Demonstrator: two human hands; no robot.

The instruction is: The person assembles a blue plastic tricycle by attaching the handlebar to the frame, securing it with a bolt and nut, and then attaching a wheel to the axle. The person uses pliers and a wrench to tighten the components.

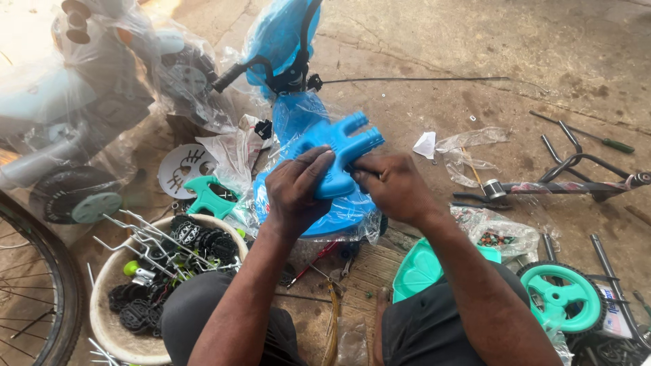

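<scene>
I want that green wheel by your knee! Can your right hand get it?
Probably yes. The green wheel lies in the open on the floor beside the right knee, nothing over it. But the right hand is holding the blue plastic part and must let go first.

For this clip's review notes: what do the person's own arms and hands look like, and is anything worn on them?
Both arms are bare from the hands up to the bottom edge of the picture; no sleeves show. The left hand and right hand are ungloved, and no ring, watch, bracelet or bandage shows on the visible fingers or wrists. The only clothing in view is dark grey fabric over the legs beneath the forearms.
</scene>
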